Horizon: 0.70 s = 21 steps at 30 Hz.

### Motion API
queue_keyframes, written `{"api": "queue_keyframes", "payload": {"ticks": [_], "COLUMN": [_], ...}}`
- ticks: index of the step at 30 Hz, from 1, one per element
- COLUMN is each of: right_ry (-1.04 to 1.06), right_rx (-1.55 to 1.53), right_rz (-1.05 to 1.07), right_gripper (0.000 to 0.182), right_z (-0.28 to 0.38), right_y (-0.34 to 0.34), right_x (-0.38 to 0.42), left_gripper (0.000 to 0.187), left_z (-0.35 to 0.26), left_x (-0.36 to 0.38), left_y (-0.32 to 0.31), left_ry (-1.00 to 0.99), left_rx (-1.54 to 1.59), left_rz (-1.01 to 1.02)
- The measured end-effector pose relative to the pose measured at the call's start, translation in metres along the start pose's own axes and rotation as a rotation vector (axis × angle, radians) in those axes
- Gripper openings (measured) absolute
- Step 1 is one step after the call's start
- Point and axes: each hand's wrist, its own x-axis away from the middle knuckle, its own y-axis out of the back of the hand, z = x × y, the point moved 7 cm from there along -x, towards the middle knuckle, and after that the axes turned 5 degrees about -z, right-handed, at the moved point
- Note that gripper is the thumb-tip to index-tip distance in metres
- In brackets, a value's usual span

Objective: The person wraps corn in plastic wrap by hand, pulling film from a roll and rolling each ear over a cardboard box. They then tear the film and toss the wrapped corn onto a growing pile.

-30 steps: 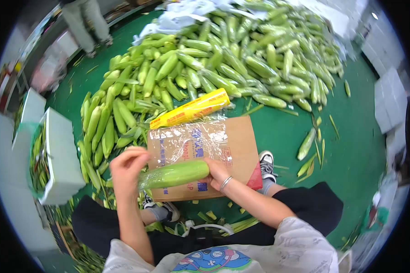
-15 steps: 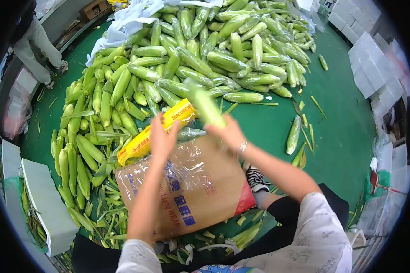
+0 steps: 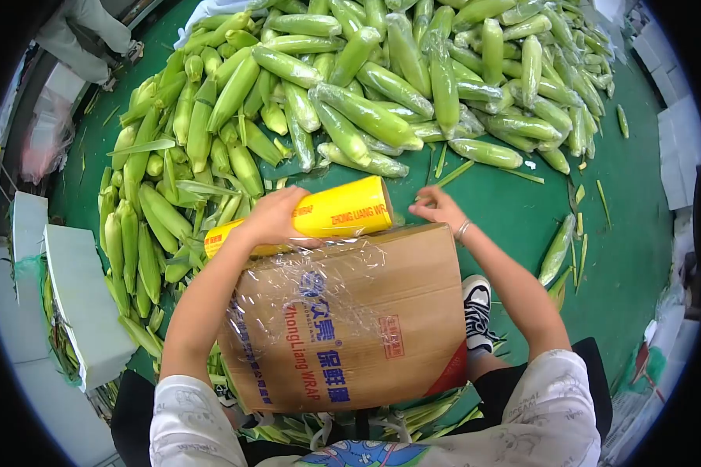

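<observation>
A yellow roll of plastic wrap [image 3: 343, 208] with red lettering lies slanted along the far edge of a brown cardboard box [image 3: 358, 311]. My left hand [image 3: 276, 219] is closed over the roll's middle, thumb on the near side. Just off the roll's right end, my right hand [image 3: 438, 208] is closed with its fingers bent together; whether they pinch anything is hard to see. Clear, wrinkled film [image 3: 288, 288] spreads over the box top. Beyond the roll lie ears of corn [image 3: 366, 117] in a heap, many of them wrapped in film.
Unwrapped corn in green husks [image 3: 156, 202] is piled at left. Loose husk leaves and one wrapped ear [image 3: 557, 249] lie on the green floor [image 3: 623, 210] at right. White foam boxes [image 3: 82, 303] stand at both sides. Another person's legs [image 3: 82, 35] show at upper left.
The ear of corn that was in my right hand has left it, and that hand is now by the roll's right end. My left hand has come down onto the roll. The whole view has shifted.
</observation>
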Motion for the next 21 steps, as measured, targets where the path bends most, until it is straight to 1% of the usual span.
{"api": "queue_keyframes", "payload": {"ticks": [1, 2, 3, 4, 6, 7, 8, 10, 12, 14, 16, 17, 18, 19, 20, 21], "right_ry": [-0.004, 0.105, 0.214, 0.209, 0.482, 0.536, 0.553, 0.465, 0.651, 0.680, 0.725, 0.624, 0.521, 0.397, 0.357, 0.230], "right_rx": [-0.004, 0.051, 0.101, 0.089, 0.675, 0.786, 0.795, 1.185, 1.001, 1.053, 1.053, 1.017, 0.971, 0.840, 0.760, 0.684], "right_rz": [-0.001, 0.028, 0.056, 0.056, 0.248, 0.327, 0.332, 0.218, -0.064, -0.174, -0.418, -0.625, -0.827, -0.978, -1.155, -1.123], "right_gripper": [0.090, 0.087, 0.084, 0.084, 0.074, 0.067, 0.067, 0.062, 0.056, 0.058, 0.065, 0.067, 0.069, 0.068, 0.066, 0.061], "right_z": [0.005, 0.019, 0.029, 0.024, 0.038, 0.047, 0.054, 0.074, 0.102, 0.118, 0.121, 0.101, 0.069, 0.033, 0.003, -0.042], "right_y": [-0.003, -0.006, -0.013, -0.024, -0.071, -0.082, -0.079, -0.050, 0.004, 0.044, 0.081, 0.107, 0.133, 0.162, 0.178, 0.201], "right_x": [-0.002, -0.007, -0.011, -0.022, -0.044, -0.056, -0.060, -0.045, -0.038, -0.025, 0.000, 0.009, 0.017, 0.021, 0.028, 0.014], "left_gripper": [0.086, 0.085, 0.082, 0.082, 0.081, 0.081, 0.081, 0.082, 0.081, 0.087, 0.090, 0.093, 0.093, 0.093, 0.093, 0.093], "left_z": [0.000, 0.001, 0.002, 0.002, 0.004, 0.003, 0.007, 0.015, 0.016, 0.023, 0.035, 0.037, 0.034, 0.032, 0.031, 0.042], "left_x": [0.006, 0.012, 0.019, 0.021, 0.025, 0.025, 0.024, 0.019, 0.014, 0.008, 0.002, -0.001, -0.004, -0.007, -0.005, 0.014], "left_y": [0.010, 0.018, 0.021, 0.021, 0.025, 0.024, 0.021, 0.007, 0.003, -0.010, -0.024, -0.030, -0.030, -0.033, -0.035, -0.028], "left_ry": [0.001, 0.001, -0.062, -0.062, -0.041, -0.053, -0.043, -0.017, -0.020, 0.008, 0.034, 0.052, 0.062, 0.087, 0.130, 0.183], "left_rx": [0.040, 0.079, 0.107, 0.104, 0.110, 0.120, 0.113, 0.083, 0.104, 0.015, -0.007, -0.025, -0.021, -0.066, -0.110, -0.104], "left_rz": [-0.052, -0.100, -0.104, -0.092, -0.076, -0.081, -0.097, -0.049, -0.046, 0.036, 0.057, 0.081, 0.063, 0.085, 0.103, 0.073]}}
